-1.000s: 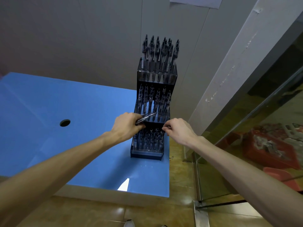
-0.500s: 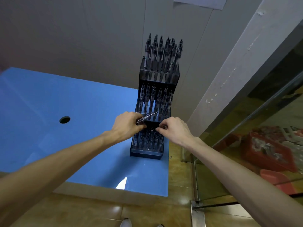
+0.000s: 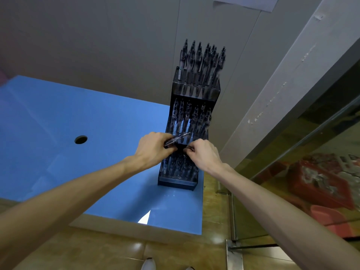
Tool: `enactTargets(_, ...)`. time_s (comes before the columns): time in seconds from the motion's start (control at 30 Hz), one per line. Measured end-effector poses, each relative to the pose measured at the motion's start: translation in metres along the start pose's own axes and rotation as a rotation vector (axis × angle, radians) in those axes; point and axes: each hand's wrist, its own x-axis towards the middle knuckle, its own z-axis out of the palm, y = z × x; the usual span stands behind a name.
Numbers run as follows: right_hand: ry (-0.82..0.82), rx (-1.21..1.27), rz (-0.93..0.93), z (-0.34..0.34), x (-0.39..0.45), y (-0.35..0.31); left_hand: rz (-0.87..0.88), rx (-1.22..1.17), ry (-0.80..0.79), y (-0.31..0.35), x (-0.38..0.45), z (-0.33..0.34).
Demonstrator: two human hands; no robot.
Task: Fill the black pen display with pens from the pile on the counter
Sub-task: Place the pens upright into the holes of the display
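The black tiered pen display (image 3: 176, 181) stands on the right end of the blue counter (image 3: 58, 123), against the wall. Its three tiers hold several dark pens, the top row (image 3: 202, 61) sticking up highest. My left hand (image 3: 152, 150) grips a small bunch of pens (image 3: 176, 139) that point right across the middle tier. My right hand (image 3: 202, 153) is at the lowest tier and pinches the top of one pen (image 3: 188, 148) there. No pile of loose pens is in view.
A round hole (image 3: 80, 139) is cut in the counter to the left. The counter's right edge ends just past the display, beside a glass panel (image 3: 311, 152). Tiled floor (image 3: 136, 250) lies below the front edge.
My right hand has moved a little left along the lowest tier, closer to my left hand. The left hand keeps the same hold on its pens. The camera tilted slightly.
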Motion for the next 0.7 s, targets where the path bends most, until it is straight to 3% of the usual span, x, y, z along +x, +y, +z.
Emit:
enactTargets(0.13,-0.001,0.112,0.007,-0.008,-0.003,0.005,0.002,-0.073,0.007,0.0,0.001,-0.007)
enactTargets(0.4,0.217,0.688,0.112,-0.047,-0.021,0.015,0.147,-0.246,0.087,0.014,0.007,-0.022)
enactTargets(0.57,0.435,0.478,0.076,-0.071,-0.02,0.035,0.241,-0.292,0.199,0.037,0.02,-0.041)
enactTargets(0.7,0.532,0.462,0.052,-0.092,-0.018,0.038,0.257,-0.323,0.304,0.06,0.042,-0.065)
